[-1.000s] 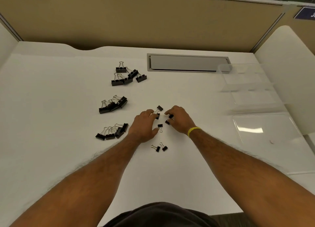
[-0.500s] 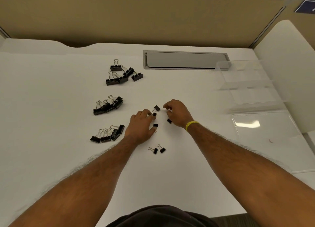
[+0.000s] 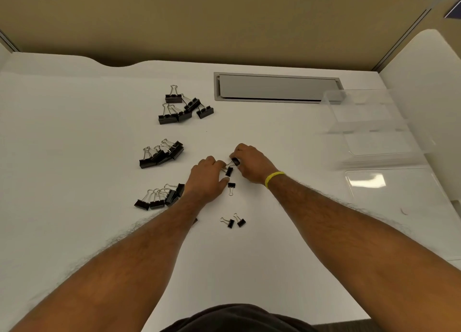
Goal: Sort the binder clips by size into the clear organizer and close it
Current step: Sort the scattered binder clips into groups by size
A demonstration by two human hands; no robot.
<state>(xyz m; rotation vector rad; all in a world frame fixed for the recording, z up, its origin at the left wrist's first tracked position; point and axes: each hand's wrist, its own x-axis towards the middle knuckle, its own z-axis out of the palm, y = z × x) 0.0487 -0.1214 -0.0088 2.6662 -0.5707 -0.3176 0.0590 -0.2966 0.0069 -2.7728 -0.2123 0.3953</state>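
Note:
Small black binder clips lie in the middle of the white desk. My right hand [image 3: 252,163] pinches one small clip [image 3: 235,161] at its fingertips. My left hand [image 3: 205,179] rests beside it, fingers touching another small clip [image 3: 229,171]. One more small clip [image 3: 231,186] lies by my left thumb, and a pair of small clips [image 3: 234,221] sits nearer to me. Three piles of larger clips lie to the left: far [image 3: 183,107], middle [image 3: 162,154] and near [image 3: 159,197]. The clear organizer [image 3: 369,124] stands open at the right, its lid [image 3: 399,194] flat toward me.
A grey cable hatch [image 3: 277,87] is set into the desk behind the clips. Tan partition walls close off the back and the right side. A white side panel [image 3: 429,82] rises at the far right.
My right hand has moved left and closed on a small clip near my left fingertips. The two hands have drawn closer together. The view has shifted slightly.

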